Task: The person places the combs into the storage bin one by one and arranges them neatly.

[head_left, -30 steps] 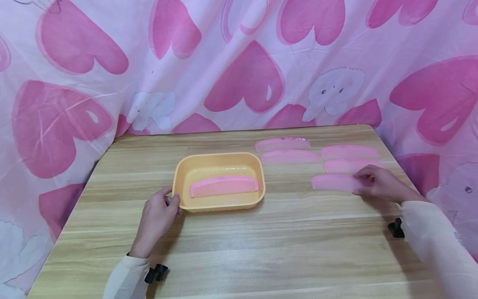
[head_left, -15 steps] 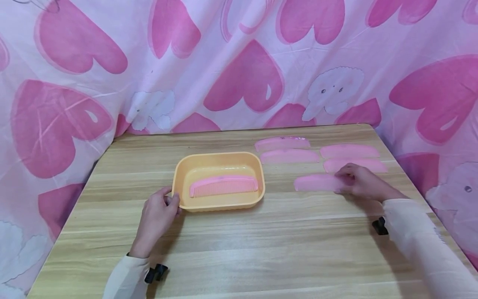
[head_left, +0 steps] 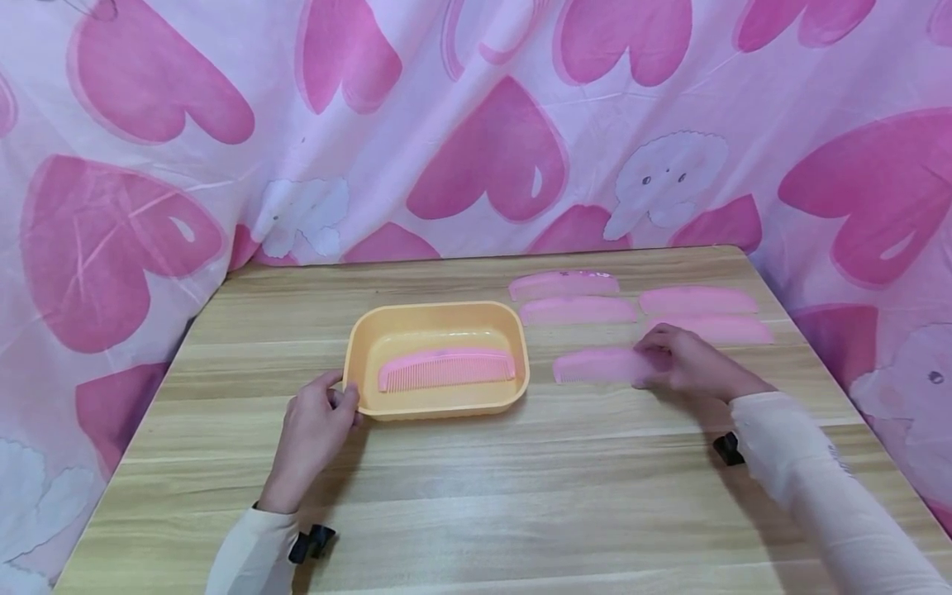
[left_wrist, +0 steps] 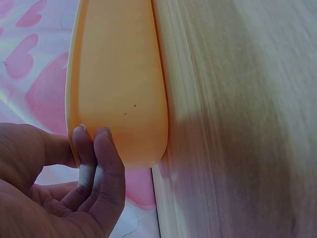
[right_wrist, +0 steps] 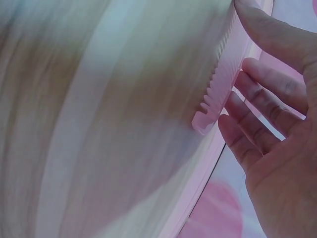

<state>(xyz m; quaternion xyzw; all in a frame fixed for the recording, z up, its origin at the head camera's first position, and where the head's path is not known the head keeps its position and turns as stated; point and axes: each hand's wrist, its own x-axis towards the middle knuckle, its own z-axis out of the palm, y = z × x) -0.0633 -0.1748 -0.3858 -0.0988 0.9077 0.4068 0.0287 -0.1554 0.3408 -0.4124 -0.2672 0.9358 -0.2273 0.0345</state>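
Observation:
My left hand pinches the near left corner of a yellow plastic box, thumb on the rim. In the left wrist view the fingers press the box's outer wall. Inside the box lies one pink comb, teeth toward me. To the right of the box, my right hand holds a second pink comb by its right end, just at or above the table. Its toothed edge and end show in the right wrist view, where the comb sits between thumb and fingers.
Two pink combs lie at the back, a patterned comb behind a plain comb. Two more lie farther right, a rear comb and a front comb partly behind my hand. A heart-printed pink cloth hangs behind the wooden table.
My right hand has moved left with its comb, away from the right-hand combs and closer to the box. The left hand and the box have stayed in place.

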